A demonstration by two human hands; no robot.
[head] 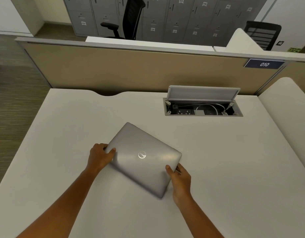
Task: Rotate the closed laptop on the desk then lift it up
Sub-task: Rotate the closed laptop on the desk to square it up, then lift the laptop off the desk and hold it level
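Two-handed hold: left hand and right hand clamped on opposite edges of closed silver Dell laptop, lying askew mid-desk. Best pivoted flat, thumbs on lid, grip even; lifted level afterwards.

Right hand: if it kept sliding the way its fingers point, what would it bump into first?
The right hand already has its grip on the closed laptop, fingers pointing up-left across the lid. Going straight on, it would probably push further into the laptop first; beyond that lies only bare desk, though depth is uncertain.
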